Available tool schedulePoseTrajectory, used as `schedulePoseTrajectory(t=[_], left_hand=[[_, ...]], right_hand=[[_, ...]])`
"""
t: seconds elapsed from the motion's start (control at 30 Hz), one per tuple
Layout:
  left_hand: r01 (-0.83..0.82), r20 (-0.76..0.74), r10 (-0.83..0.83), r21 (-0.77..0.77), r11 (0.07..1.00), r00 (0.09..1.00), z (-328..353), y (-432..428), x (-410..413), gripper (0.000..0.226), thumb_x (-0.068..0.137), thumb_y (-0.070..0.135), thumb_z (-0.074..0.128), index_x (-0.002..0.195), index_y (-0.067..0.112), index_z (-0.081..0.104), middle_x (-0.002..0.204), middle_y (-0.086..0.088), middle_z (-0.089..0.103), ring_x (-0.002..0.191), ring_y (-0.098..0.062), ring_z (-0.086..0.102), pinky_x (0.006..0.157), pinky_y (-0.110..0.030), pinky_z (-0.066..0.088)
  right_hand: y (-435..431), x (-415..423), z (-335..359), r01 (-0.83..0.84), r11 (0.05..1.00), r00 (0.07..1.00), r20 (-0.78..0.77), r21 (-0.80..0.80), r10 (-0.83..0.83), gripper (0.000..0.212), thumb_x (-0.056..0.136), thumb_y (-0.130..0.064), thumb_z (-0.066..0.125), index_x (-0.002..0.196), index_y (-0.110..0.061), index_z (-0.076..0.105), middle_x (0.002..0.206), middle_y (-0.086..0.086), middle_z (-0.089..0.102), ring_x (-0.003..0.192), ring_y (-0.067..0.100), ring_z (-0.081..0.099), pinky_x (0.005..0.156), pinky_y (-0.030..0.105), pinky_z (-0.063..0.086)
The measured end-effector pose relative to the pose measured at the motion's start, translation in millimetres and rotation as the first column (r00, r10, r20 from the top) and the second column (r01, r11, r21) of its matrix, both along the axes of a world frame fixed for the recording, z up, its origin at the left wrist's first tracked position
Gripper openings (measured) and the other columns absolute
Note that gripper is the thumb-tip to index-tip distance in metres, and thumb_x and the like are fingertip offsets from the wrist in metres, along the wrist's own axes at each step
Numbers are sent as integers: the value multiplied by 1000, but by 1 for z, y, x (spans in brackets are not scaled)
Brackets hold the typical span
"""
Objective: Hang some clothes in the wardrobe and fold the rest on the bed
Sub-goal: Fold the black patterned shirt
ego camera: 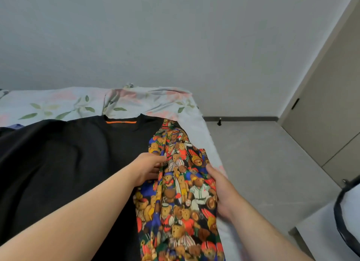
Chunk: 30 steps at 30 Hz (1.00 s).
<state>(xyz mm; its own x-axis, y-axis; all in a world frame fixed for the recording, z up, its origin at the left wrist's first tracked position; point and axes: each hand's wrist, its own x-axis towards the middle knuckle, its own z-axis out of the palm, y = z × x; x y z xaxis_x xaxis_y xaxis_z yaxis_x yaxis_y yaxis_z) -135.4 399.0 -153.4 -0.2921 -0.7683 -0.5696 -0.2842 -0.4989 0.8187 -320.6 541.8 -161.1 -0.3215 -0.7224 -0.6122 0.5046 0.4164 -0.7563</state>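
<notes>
Head view
Landmark: black T-shirt (68, 163), spread flat on the bed (58, 105).
Bear-print garment (181, 192): lies along the black T-shirt's right edge, overlapping it.
Left hand (148, 169): pinches the bear-print garment's left fold.
Right hand (222, 192): grips its right edge.

Both bare forearms reaching forward, left hand (149, 168) fingers curled pinching, right hand (222, 190) gripping

two hands (150, 168), one black shirt (68, 163), one bear-print garment (181, 192)
</notes>
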Motion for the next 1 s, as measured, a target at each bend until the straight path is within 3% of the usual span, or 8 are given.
schedulePoseTrajectory(t=[0.07,0.2,0.33,0.4,0.57,0.73,0.8,1.0], left_hand=[[14,-19,-15,-18,1000,1000,-2,-22,-13,38,86,29,74,114,5,63,105,-12,67,88,-25,66,69,-33,53],[21,-172,-18,16,1000,985,3,-56,-48,28,91,25,70,107,2,69,96,-15,76,80,-27,75,63,-33,60],[-63,-144,62,-5,998,988,-6,-83,-69,18,92,11,66,106,0,64,92,-20,74,74,-31,73,65,-42,62],[-181,-210,168,-43,983,963,-7,-101,-66,12,94,1,55,101,1,64,97,-23,72,81,-34,72,74,-49,61],[-265,-113,249,-151,952,962,-15,-133,-24,21,93,-2,49,100,8,66,103,-23,71,91,-38,71,82,-57,58],[-154,-33,155,30,988,987,-24,-126,7,18,100,4,47,115,-1,55,91,-18,69,68,-29,70,51,-38,59],[-144,-45,146,45,989,988,-24,-127,8,20,98,5,50,117,-3,51,88,-19,70,65,-30,71,52,-38,59],[-56,-100,63,67,996,993,-18,-114,11,19,98,10,52,111,-3,57,87,-18,73,66,-27,72,58,-39,61]], right_hand=[[-23,-7,5,29,999,994,103,12,-31,76,78,-60,74,132,-12,50,120,24,68,104,45,68,92,61,52],[-65,-23,3,-56,998,983,174,-8,57,72,95,-64,40,98,0,72,95,24,74,78,37,73,82,42,53],[-87,-19,-11,-121,987,985,134,103,106,37,97,-25,55,116,5,65,92,24,73,70,35,72,66,44,61],[-87,-12,-16,-136,988,981,145,69,125,30,96,-6,49,119,9,61,99,28,71,76,37,72,70,52,61],[-99,16,-21,-112,979,989,74,-168,126,42,83,25,40,119,8,57,106,28,70,97,42,70,86,57,57],[-106,41,-30,-76,991,974,202,-108,97,34,87,10,45,117,4,59,108,28,70,97,42,70,86,55,57],[-104,48,-31,-63,995,965,249,-72,79,26,97,-3,45,117,2,61,107,26,71,97,40,70,88,53,56],[-99,53,-39,-122,992,986,119,43,116,41,85,18,33,115,7,59,106,28,70,93,43,70,85,57,57]])
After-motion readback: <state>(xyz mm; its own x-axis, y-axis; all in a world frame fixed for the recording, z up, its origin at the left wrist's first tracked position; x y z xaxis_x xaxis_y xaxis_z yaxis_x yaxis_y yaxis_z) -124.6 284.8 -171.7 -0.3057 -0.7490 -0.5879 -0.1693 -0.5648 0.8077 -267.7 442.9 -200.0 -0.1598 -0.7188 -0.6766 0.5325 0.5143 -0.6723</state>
